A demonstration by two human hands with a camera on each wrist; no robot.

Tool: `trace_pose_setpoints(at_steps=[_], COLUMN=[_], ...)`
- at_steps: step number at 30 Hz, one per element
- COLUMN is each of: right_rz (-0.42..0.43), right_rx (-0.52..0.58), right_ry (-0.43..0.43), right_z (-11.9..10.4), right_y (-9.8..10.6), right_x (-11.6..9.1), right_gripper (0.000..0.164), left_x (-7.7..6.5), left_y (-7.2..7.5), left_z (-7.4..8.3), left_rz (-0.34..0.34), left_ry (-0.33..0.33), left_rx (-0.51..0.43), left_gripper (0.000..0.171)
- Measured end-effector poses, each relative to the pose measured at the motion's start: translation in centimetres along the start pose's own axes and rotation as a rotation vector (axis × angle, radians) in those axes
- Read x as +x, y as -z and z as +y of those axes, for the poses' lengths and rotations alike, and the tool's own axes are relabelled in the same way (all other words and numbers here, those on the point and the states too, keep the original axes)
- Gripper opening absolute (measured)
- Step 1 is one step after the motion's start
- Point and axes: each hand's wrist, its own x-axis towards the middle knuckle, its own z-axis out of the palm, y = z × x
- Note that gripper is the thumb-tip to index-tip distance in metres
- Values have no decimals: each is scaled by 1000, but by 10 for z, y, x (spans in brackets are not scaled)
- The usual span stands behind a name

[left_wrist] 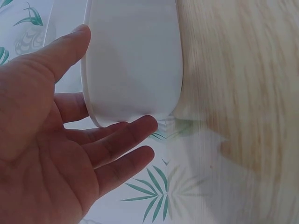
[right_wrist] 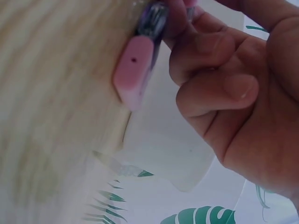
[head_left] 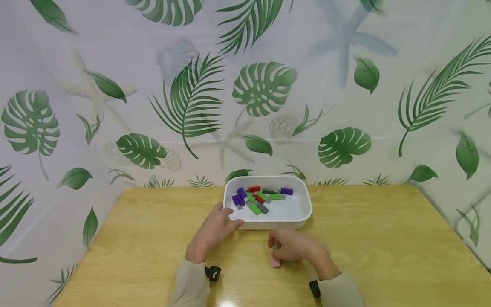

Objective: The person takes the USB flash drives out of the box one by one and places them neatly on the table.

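My right hand (head_left: 293, 245) pinches a pink USB flash drive (head_left: 276, 263) just above the table, in front of a white tray (head_left: 276, 224). In the right wrist view the pink flash drive (right_wrist: 134, 70) shows a small hole in its body and a shiny, see-through end near the fingertips. Another bit of pink shows between the fingers at the top edge; what it is, I cannot tell. My left hand (head_left: 213, 230) touches the tray's near left corner. Its thumb is at the rim and its fingers are loosely extended, as the left wrist view shows of the hand (left_wrist: 51, 135).
Several flash drives lie loosely in the tray, among them a purple one (head_left: 287, 191), a red one (head_left: 254, 189), a green one (head_left: 275, 196) and a grey one (head_left: 262, 208). A leaf-patterned cloth (head_left: 291, 145) hangs behind the wooden table (head_left: 383, 238).
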Motion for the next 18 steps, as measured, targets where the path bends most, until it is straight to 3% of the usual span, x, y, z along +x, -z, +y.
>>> trace_pose_setpoints(at_steps=[8, 18], right_rz=[26, 6], right_rx=[24, 78], right_ry=[24, -6], right_z=[4, 8], right_y=[-5, -4], right_x=[0, 1], right_gripper=[16, 14], left_x=[-3, -3], left_y=[-3, -2], left_z=[-2, -3], left_rz=[5, 9], left_ry=[-15, -17], left_rx=[-12, -19], left_gripper=[56, 56])
